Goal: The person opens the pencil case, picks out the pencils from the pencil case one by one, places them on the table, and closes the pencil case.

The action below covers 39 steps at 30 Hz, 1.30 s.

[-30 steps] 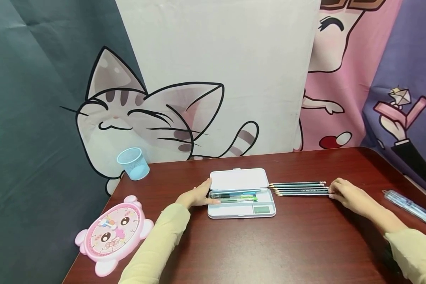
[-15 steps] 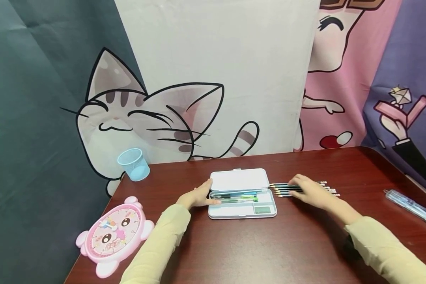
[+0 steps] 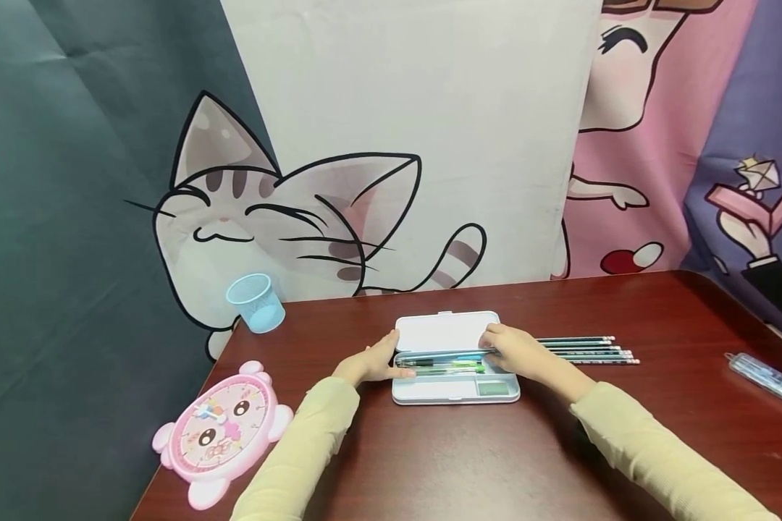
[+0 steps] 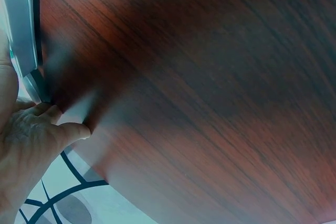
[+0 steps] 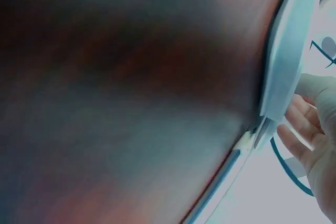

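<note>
A white pencil case [image 3: 423, 400] lies open on the table, its lid [image 3: 439, 333] folded back. Several pens [image 3: 443, 370] lie in the rear compartment; a green block [image 3: 493, 388] sits in front. My left hand [image 3: 371, 363] holds the case's left end, thumb over the side wall and fingers by the lid. At the other end my right hand [image 3: 511, 350] grips the case, its fingers at the lid's corner and over the tray. Several pencils [image 3: 589, 349] lie side by side right of the case, their tips behind that hand. One pencil [image 5: 223, 182] shows close to the case.
A pink clock [image 3: 224, 427] with a cartoon face lies at the table's left. Behind it stands a light-blue cup [image 3: 257, 302]. A slim transparent pack [image 3: 769, 380] lies on the far right. Printed cloth [image 3: 482, 145] hangs behind the table.
My right hand has moved left from the pencils' eraser ends, across the pencils, to the case's right end. The left hand stays at the case. The head view has shifted slightly.
</note>
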{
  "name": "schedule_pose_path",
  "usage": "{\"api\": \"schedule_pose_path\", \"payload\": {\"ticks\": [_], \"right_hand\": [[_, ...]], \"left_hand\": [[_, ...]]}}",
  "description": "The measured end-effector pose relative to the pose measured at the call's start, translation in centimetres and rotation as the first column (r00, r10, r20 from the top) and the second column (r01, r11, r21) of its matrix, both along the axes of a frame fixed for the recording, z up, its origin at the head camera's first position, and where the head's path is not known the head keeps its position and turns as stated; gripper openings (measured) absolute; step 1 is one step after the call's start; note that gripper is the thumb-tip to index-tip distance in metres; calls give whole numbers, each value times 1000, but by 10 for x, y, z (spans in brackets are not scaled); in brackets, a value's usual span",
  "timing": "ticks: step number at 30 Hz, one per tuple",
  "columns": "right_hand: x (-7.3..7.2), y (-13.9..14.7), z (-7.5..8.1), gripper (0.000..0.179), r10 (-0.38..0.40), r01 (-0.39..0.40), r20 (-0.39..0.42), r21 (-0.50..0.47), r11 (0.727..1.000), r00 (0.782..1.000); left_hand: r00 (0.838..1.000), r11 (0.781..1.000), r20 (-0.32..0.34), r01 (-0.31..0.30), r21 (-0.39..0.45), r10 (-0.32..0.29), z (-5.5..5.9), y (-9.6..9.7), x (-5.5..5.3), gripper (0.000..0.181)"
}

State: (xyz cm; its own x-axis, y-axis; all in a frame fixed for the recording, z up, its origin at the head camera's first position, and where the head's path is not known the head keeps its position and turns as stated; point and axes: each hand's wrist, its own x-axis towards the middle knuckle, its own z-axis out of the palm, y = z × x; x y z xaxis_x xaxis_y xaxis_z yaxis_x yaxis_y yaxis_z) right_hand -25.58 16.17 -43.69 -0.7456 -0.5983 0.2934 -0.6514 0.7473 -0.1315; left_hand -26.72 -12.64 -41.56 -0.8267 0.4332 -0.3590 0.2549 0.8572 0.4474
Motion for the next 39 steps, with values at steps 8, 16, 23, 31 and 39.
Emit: {"api": "schedule_pose_path", "payload": {"ticks": [8,16,23,31,39], "right_hand": [[0,-2,11,9,46,-45,-7,92,995,999],[-1,11,15,9,57,-53,-26,114,992,998],[7,41,20,14,45,-45,15,7,999,999],[16,83,21,24,40,-42,-96,-25,999,995],[25,131,6,35,69,-76,-203,-27,997,977]], "left_hand": [[1000,1000,10,-12,-5,12,1,1,0,96],[1000,1000,4,-18,0,18,1,0,-1,95],[1000,1000,11,-19,-2,19,0,0,0,95],[1000,1000,6,-28,3,28,-1,-2,-2,96],[1000,1000,12,-26,11,26,-2,-2,-2,96]]}}
